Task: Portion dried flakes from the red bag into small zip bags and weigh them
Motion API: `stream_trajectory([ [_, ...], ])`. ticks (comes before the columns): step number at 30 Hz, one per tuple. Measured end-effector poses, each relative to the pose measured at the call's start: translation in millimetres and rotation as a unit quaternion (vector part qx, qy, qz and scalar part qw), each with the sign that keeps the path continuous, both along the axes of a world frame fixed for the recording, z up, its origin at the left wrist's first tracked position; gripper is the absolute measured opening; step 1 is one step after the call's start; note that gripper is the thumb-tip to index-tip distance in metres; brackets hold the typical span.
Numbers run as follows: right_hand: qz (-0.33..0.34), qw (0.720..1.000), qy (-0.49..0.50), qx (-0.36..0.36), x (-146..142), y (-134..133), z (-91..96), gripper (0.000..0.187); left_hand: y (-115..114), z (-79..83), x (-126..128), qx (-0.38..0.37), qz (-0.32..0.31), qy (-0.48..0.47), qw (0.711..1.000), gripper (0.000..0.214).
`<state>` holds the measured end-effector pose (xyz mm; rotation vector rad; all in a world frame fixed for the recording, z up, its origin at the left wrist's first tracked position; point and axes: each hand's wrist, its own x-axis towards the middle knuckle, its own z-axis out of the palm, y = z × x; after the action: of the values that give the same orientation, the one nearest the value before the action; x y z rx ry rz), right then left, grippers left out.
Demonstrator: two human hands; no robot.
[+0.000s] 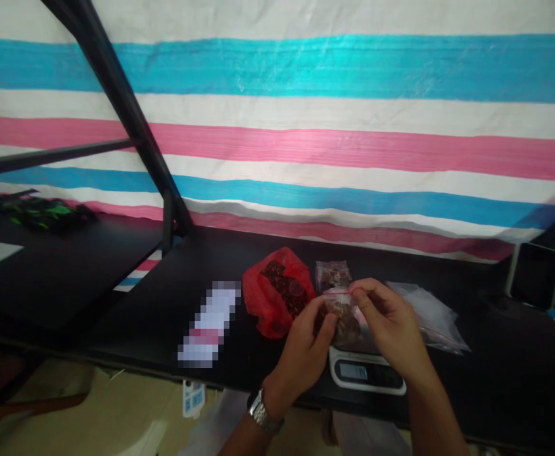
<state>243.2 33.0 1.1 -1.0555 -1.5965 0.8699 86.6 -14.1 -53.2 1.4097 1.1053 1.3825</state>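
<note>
Between my hands is a small clear zip bag [344, 322] with brown and yellowish contents and a red seal line along its top. My left hand [303, 345], with a metal watch on the wrist, grips the bag's left side. At the top right corner, my right hand [391, 323] pinches the seal with thumb and fingers. The bag is above a white digital scale [367, 380] with a lit display. Left of my hands lies an open red plastic bag [258, 304] holding dark brown granular pieces. A second filled zip bag [333, 273] lies just behind.
Flat clear zip bags [429, 313] lie right of the scale on the black table [510, 380]. A dark-screened device [535, 275] stands at the far right. A blurred-out paper [208, 326] lies on the left. A black metal frame [130, 120] rises before a striped sheet [334, 152].
</note>
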Motion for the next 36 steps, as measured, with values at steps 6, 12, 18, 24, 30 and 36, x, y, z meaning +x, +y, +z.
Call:
stream_trajectory([
  [6, -0.007, 0.999, 0.035, -0.032, -37, 12, 3.9, 0.057, 11, 0.9, 6, -0.125, 0.046, -0.265, 0.955, 0.060],
  [12, -0.028, 1.000, -0.005, -0.007, -48, 10, -0.7, 0.056, 24, 2.5, -11, -0.177, 0.056, -0.485, 0.855, 0.051],
  [18, -0.064, 0.998, -0.022, 0.011, -38, 10, -1.6, 0.050, 25, 13.5, -22, -0.194, 0.090, -0.564, 0.797, 0.026],
  [24, -0.103, 0.994, -0.026, 0.037, -26, 8, -1.1, 0.047, 22, 11.8, -21, -0.214, 0.083, -0.542, 0.808, 0.031],
  [30, -0.123, 0.991, -0.038, 0.031, -14, 5, -2.0, 0.043, 23, 5.7, -24, -0.192, 0.084, -0.484, 0.850, 0.038],
  [36, -0.130, 0.991, -0.030, 0.031, -8, 4, -2.5, 0.040, 28, -0.8, -35, -0.161, 0.087, -0.353, 0.917, 0.055],
])
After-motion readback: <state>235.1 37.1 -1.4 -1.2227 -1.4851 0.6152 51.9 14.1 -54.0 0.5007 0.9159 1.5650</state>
